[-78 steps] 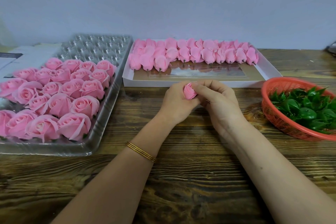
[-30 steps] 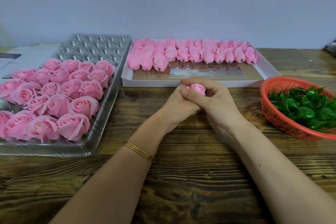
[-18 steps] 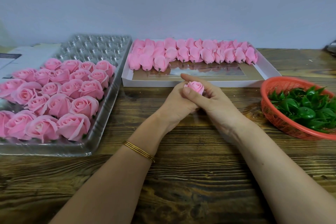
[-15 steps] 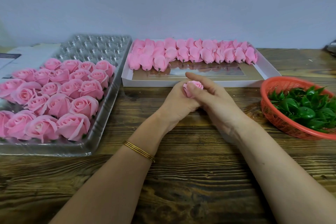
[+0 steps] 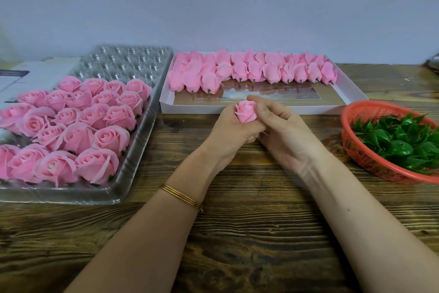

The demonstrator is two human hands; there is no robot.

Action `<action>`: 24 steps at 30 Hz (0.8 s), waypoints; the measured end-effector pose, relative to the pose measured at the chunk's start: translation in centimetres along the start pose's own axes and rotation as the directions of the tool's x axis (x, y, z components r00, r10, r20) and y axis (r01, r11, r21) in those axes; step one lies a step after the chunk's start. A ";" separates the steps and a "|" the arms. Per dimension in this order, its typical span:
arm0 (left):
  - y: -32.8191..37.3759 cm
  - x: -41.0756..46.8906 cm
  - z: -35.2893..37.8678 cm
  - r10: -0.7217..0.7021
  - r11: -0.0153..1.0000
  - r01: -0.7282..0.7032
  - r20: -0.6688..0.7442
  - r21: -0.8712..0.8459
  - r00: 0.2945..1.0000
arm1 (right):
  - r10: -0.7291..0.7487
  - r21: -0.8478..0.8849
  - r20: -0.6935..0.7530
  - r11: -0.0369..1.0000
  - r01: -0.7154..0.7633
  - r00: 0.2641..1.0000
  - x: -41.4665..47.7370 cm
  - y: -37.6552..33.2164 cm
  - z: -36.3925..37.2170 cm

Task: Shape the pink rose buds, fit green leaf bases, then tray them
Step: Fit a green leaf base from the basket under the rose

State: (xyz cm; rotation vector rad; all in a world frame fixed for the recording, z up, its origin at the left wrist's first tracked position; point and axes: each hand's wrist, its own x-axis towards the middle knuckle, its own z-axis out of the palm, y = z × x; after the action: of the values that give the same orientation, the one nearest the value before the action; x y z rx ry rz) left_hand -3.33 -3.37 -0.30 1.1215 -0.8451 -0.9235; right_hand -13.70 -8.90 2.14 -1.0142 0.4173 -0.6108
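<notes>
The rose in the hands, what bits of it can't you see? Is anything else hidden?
All in the head view:
- rose bud: its underside is hidden inside the left hand, so whether a leaf base is fitted cannot be told.
- red basket: cut off by the right edge.
- finished roses: they run off the left edge, so there is no full count.
- dark object: mostly cut off at the right edge, unidentifiable.

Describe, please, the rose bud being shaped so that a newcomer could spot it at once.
Start at the wooden table and look just in front of the white box of closed buds. There the left hand grips one pink rose bud, the right hand pinching its side. Unlike its neighbours, it lies in neither the box nor the clear tray.
</notes>
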 end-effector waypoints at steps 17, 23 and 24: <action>0.8 -0.6 -0.3 -0.082 0.996 0.079 0.120 0.032 0.989 | -0.042 0.003 -0.123 0.999 0.042 0.991 0.4 -0.8 -1.3; 0.5 -0.8 0.5 -0.072 0.990 0.052 0.153 0.128 0.986 | -0.203 -0.201 -0.139 0.964 0.173 0.969 -0.1 -0.7 -0.6; 0.5 -0.8 0.5 -0.066 0.989 0.045 0.155 0.138 0.986 | -0.226 -0.266 -0.131 0.946 0.186 0.965 -0.2 -0.6 -0.4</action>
State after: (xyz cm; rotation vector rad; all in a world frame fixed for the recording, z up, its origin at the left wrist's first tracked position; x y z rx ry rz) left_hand -4.04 -2.78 0.20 1.2035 -1.0228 -1.0246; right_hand -14.22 -9.25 2.46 -1.2667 0.5439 -0.8476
